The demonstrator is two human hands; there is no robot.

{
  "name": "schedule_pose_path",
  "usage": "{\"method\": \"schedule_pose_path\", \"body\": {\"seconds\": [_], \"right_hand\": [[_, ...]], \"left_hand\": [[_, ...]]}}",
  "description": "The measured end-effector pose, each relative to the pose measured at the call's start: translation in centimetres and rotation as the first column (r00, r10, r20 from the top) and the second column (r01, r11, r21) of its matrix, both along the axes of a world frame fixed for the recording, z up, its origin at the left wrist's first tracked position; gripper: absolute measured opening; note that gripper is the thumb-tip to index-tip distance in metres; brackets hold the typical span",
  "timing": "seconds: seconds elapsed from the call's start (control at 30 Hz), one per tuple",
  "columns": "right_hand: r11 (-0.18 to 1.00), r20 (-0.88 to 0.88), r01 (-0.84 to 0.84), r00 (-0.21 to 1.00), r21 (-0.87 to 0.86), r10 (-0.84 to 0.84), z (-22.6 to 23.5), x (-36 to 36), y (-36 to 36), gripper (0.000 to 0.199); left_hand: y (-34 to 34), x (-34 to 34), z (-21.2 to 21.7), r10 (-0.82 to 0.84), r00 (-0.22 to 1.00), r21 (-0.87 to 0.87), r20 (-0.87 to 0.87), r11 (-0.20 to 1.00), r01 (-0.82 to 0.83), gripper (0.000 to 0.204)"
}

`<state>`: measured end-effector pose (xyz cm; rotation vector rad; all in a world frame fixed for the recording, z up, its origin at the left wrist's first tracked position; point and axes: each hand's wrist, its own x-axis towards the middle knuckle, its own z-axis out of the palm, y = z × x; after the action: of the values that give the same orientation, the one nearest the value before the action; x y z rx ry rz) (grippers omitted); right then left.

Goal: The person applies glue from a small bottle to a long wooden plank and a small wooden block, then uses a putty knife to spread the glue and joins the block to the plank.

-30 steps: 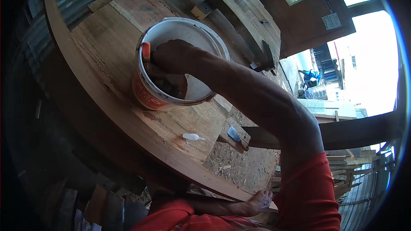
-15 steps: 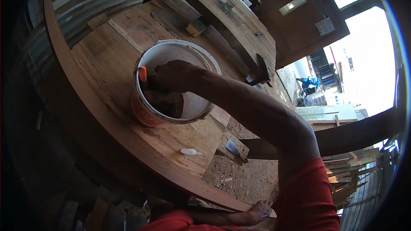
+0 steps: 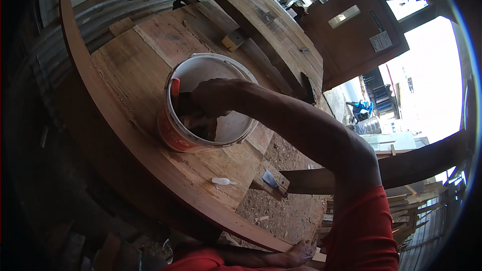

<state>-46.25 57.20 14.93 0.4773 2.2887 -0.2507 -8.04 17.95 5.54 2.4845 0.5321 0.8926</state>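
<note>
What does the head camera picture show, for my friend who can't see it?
A person's right hand reaches into a white bucket with an orange side, standing on a big curved wooden worktop. Their left hand rests on the worktop's near edge. A small white bottle lies near the bucket.

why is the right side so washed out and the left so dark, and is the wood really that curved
Head view: daylight outside blows the upper right to white, so the shaded lower left falls nearly black. The fisheye bends straight edges near the rim, so how curved the wooden edge really is cannot be told. The right hand in the white bucket is fairly sharp; the left hand sits dim at the bottom.
</note>
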Motion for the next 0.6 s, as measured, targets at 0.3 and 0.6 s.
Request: {"method": "schedule_pose_path", "body": {"seconds": [0.3, 0.6], "right_hand": [[0.993, -0.125, -0.035, 0.991, 0.115, 0.050, -4.9, -0.4, 0.9, 0.025], [0.970, -0.098, -0.191, 0.973, 0.151, 0.207, -6.4, -0.6, 1.0, 0.025]], "left_hand": [[-0.4, 0.7, -0.3, -0.041, 0.999, -0.020, -0.014, 0.999, 0.041, 0.032], [-0.9, 3.4, -0.2, -0.125, 0.988, -0.107, -0.091, 0.988, 0.115, 0.034]]}}
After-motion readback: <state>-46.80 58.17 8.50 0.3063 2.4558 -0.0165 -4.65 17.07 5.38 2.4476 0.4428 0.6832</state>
